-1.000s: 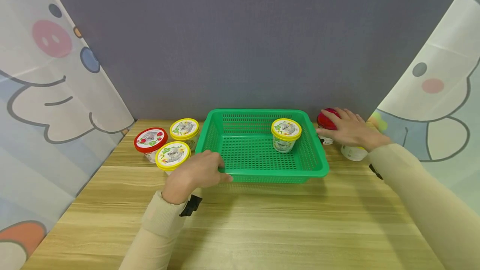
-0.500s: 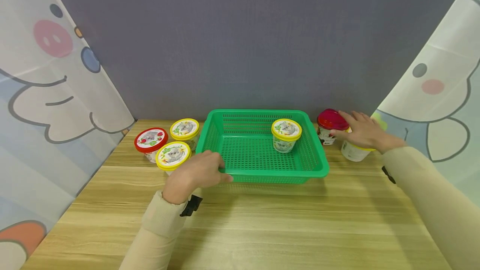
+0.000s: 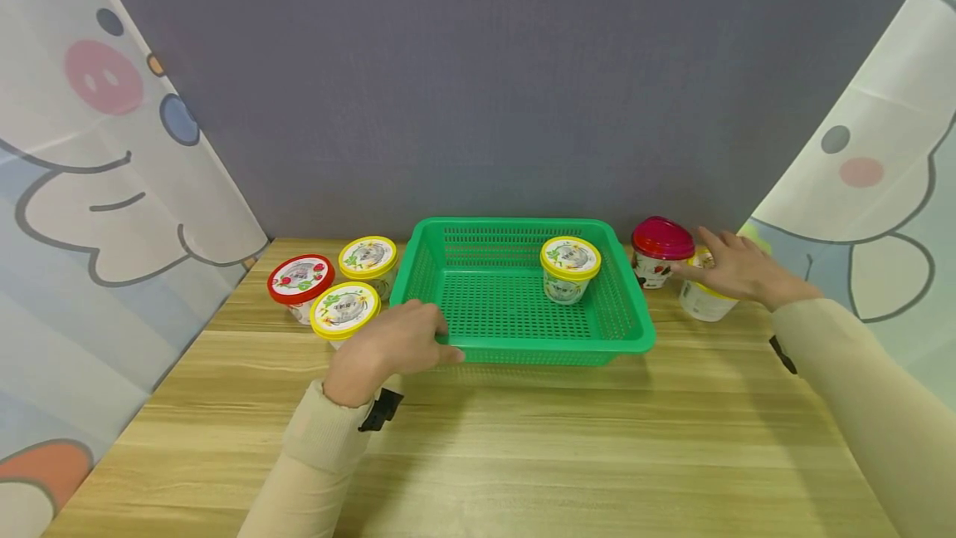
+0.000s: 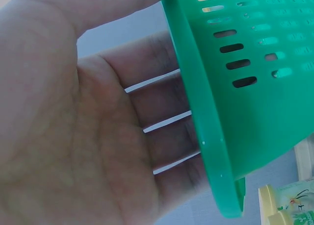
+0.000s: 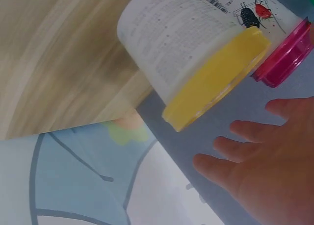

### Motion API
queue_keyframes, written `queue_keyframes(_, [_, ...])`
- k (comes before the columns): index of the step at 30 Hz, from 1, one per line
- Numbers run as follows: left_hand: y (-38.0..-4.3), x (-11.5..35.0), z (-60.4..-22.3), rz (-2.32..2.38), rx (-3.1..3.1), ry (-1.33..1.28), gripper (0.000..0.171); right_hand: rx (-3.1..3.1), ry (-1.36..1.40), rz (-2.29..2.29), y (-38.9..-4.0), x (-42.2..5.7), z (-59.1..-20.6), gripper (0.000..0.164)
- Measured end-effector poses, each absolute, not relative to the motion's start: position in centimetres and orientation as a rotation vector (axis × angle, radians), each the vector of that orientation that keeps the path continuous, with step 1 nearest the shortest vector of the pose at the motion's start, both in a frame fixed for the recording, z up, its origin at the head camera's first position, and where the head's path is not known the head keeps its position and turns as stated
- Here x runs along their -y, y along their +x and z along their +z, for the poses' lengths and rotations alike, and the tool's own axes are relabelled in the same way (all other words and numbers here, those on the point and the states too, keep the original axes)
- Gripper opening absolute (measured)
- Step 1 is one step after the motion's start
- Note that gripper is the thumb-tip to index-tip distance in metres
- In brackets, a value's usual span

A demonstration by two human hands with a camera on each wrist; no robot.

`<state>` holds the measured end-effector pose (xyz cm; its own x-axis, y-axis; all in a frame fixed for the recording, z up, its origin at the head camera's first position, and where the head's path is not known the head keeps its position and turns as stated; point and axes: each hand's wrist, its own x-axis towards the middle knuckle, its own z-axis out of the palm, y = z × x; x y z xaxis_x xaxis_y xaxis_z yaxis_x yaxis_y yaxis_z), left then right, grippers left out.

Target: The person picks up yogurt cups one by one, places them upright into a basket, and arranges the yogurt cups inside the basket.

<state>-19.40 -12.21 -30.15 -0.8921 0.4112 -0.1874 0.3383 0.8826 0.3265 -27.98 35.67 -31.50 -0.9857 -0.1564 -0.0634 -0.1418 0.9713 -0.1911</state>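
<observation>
My left hand (image 3: 392,349) grips the rim of a green plastic basket (image 3: 523,345) at its front left corner. In the left wrist view, the fingers pass behind the rim (image 4: 208,122) and the thumb lies near its top. Over on the right, my right hand (image 3: 735,272) hovers with spread fingers above a tub with a yellow lid (image 3: 705,303), partly covering it. Just left of that tub stands another with a domed magenta lid (image 3: 661,241). The right wrist view shows both the yellow lid (image 5: 216,78) and the magenta lid (image 5: 284,56) apart from the fingers.
Inside the basket, toward its right side, stands one yellow-lidded tub (image 3: 569,268). Left of the basket are a red-lidded tub (image 3: 300,279) and two yellow-lidded ones (image 3: 368,258). A grey wall (image 3: 508,90) rises behind the wooden table (image 3: 560,455).
My right hand has moved off the magenta lid, rightward to over the yellow-lidded tub, uncovering the magenta-lidded one. The left hand and the basket have stayed put.
</observation>
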Motion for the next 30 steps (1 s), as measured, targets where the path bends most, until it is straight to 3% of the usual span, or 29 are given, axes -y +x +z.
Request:
queue_keyframes(8, [-19.4,12.2,-30.2,0.426,-2.794,0.565,0.026,-2.996,-0.184,-0.327,-28.2,-36.3,-32.1,0.104])
queue_keyframes(30, [-19.4,12.2,-30.2,0.429,-2.790,0.563,0.034,-2.978,-0.164,-0.283,-29.2,-37.0,-32.5,0.087])
